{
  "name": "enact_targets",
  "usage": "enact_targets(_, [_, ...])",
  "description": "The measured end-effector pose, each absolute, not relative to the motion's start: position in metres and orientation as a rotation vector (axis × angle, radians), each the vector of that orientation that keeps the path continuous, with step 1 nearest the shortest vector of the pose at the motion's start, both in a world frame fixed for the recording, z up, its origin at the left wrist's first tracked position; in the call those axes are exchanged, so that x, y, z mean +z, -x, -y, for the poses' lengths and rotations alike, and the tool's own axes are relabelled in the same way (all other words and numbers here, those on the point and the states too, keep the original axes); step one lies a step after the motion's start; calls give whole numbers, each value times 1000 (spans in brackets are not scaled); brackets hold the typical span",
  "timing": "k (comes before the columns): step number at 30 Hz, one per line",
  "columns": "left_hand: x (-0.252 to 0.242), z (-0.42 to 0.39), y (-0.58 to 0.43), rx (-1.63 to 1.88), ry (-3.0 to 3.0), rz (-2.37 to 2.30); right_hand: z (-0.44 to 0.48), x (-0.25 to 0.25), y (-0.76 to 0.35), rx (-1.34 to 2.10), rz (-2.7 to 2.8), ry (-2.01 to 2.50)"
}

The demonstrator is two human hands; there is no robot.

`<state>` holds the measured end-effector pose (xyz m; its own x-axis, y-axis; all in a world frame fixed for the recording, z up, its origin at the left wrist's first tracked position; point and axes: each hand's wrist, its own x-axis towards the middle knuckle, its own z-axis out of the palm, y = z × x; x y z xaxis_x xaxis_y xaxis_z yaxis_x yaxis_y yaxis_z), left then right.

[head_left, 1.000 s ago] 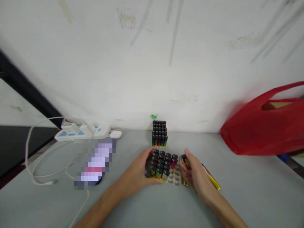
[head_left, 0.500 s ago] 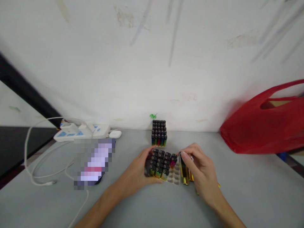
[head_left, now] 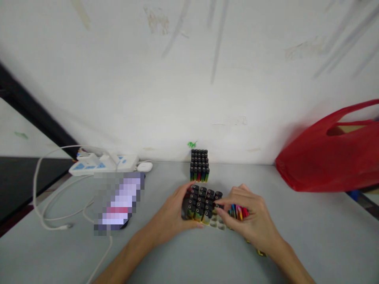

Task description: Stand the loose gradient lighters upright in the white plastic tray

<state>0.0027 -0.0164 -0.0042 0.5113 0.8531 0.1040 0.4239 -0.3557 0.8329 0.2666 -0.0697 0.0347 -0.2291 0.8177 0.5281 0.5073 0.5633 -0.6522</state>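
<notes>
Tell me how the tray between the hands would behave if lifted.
The tray may well tilt: pieces fill its left, while bare pits show at its near right corner. The pieces could perhaps topple at a jolt, since they stand upright, well above the pits. Its left side should be fairly steady with the left hand cupping it.

A scuffed white wall [head_left: 251, 86] backs a grey table [head_left: 183, 260].
</notes>
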Motion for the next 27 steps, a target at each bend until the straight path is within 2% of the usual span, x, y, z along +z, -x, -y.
enact_targets(27, [0, 17, -4, 695, -1957, -1050, 70, 40, -274, 719, 1824, 1202])
